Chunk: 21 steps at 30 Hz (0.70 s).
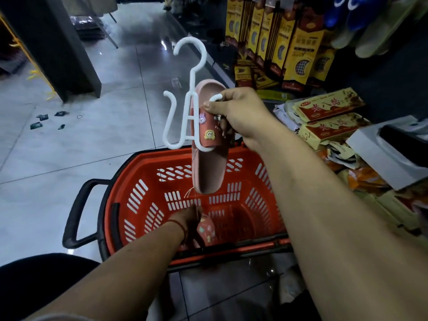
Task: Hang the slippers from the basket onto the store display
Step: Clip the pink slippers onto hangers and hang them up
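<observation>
Your right hand (240,117) pinches slipper (208,167) and hanger (172,121) | left hand (190,218) grips mate (207,230) in basket (148,156) | likely light, soft: hold at strap (208,129).

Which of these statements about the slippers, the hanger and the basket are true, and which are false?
1. The right hand holds a pink slipper together with a white hanger above the basket. True.
2. The hanger's left loop already carries a slipper. False: that loop is empty.
3. The left hand is down inside the red basket, gripping a second slipper. True.
4. The hanger's top hook is already hung on the display. False: it is free in the air.
5. The basket is blue. False: it is red with a black handle.
</observation>
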Tool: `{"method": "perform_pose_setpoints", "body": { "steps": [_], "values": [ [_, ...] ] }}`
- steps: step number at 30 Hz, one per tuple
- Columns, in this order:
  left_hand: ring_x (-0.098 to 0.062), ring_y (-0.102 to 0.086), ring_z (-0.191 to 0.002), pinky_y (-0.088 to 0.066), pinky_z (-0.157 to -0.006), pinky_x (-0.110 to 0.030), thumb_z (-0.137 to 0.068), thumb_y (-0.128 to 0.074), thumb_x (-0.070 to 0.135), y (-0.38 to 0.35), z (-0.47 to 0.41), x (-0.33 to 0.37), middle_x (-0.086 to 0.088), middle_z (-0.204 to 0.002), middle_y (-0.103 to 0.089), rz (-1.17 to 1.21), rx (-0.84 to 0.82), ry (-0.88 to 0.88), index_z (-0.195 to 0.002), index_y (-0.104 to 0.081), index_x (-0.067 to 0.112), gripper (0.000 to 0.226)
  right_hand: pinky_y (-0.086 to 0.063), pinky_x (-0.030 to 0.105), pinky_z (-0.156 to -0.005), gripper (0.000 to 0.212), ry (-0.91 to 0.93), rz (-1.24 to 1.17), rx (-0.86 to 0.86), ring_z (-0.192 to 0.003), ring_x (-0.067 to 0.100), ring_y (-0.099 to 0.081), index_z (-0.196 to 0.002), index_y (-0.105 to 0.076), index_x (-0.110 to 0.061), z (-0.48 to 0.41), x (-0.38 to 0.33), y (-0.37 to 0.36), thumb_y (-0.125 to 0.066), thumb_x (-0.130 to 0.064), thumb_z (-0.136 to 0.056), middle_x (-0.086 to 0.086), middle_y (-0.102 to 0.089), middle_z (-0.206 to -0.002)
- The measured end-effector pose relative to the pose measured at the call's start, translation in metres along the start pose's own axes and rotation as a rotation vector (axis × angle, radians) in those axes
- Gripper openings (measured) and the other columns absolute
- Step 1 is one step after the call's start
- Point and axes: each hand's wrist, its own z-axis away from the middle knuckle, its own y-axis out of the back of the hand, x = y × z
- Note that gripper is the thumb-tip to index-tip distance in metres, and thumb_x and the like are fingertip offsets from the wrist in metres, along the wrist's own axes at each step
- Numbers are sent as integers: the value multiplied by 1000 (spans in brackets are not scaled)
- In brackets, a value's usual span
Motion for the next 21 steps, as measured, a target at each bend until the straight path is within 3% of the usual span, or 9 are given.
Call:
{"method": "perform_pose_setpoints", "body": {
  "steps": [3, 4, 6, 9, 13, 16, 18, 21],
  "values": [
    [-33, -61, -119, -51, -101, -45, -92, -54, 40, 2, -4, -1, -15, -136, -59, -180, 38, -13, -135, -56, 5, 56, -36, 17, -40, 15, 2, 6, -3, -44, 9, -46, -77, -66, -17, -3, 4, 0, -70, -16, -92, -1, -58, -57],
    [-34, -60, -121, -50, -101, -43, -95, -55, 34, 6, -1, -1, -15, -134, -60, -215, 67, -25, -133, -57, 4, 48, -36, 17, -39, 16, 0, 3, 6, -44, 8, -45, -76, -65, -17, -4, 6, 1, -70, -15, -92, -1, -58, -57],
    [-34, -61, -118, -50, -99, -38, -102, -50, 20, 17, 10, 5, -16, -128, -63, -358, 172, -135, -127, -61, 3, 32, -36, 17, -39, 16, -13, 3, 24, -43, 8, -44, -77, -65, -18, -7, 10, 2, -70, -16, -92, 0, -58, -59],
    [-35, -65, -109, -47, -85, -31, -100, -51, 17, 42, 29, 17, -17, -116, -69, -556, 285, -331, -115, -69, 8, 26, -36, 18, -40, 13, -22, 36, 21, -42, 8, -44, -78, -67, -17, -7, 13, 4, -70, -17, -91, 1, -56, -58],
    [-27, -63, -115, -51, -86, -33, -92, -54, 20, 89, 60, 41, 1, -125, -68, -826, 324, -579, -123, -68, 39, 39, -38, 18, -39, 16, -34, 137, -40, -33, 1, -46, -76, -65, -14, -3, 19, 3, -70, -15, -91, -9, -53, -39],
    [-26, -60, -116, -51, -91, -36, -88, -56, 13, 129, 83, 50, 2, -125, -67, -816, 266, -684, -117, -72, 41, 44, -59, 36, -65, 10, -28, 269, -52, -59, 13, -68, -79, -69, -14, 1, 26, -2, -76, -20, -84, -3, -71, -63],
    [-28, -62, -107, -50, -92, -36, -83, -54, 1, 152, 103, 56, -7, -112, -66, -719, 243, -733, -110, -77, 32, 47, -61, 44, -83, 8, -34, 300, -65, -76, 22, -72, -82, -69, -15, 7, 27, -5, -76, -17, -85, 6, -74, -82],
    [-23, -62, -96, -48, -88, -28, -85, -54, -9, 180, 136, 55, -12, -98, -67, -634, 248, -742, -107, -80, 24, 48, -60, 45, -86, 8, -28, 358, -111, -83, 25, -72, -91, -69, -14, 19, 28, -11, -75, -18, -88, 9, -74, -91]
  ]
}}
